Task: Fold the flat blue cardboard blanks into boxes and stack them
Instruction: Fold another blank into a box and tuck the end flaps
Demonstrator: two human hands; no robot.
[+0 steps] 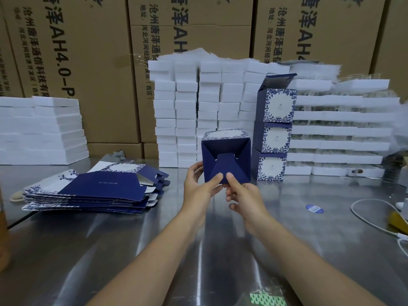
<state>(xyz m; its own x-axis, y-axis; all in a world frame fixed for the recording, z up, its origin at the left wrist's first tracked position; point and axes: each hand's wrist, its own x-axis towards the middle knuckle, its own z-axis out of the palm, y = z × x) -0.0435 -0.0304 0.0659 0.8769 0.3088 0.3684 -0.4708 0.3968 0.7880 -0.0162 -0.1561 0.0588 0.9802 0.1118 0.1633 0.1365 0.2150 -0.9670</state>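
Left hand (197,188) and right hand (245,202) fingers pinch the dark blue cardboard box (225,151), bottom flap seemingly untucked; three folded blue-patterned boxes (273,138) stacked right of it, many flat blue blanks (99,188) left of it.

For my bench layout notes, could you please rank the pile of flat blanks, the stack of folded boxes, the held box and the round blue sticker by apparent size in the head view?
1. pile of flat blanks
2. stack of folded boxes
3. held box, though nearer the camera
4. round blue sticker
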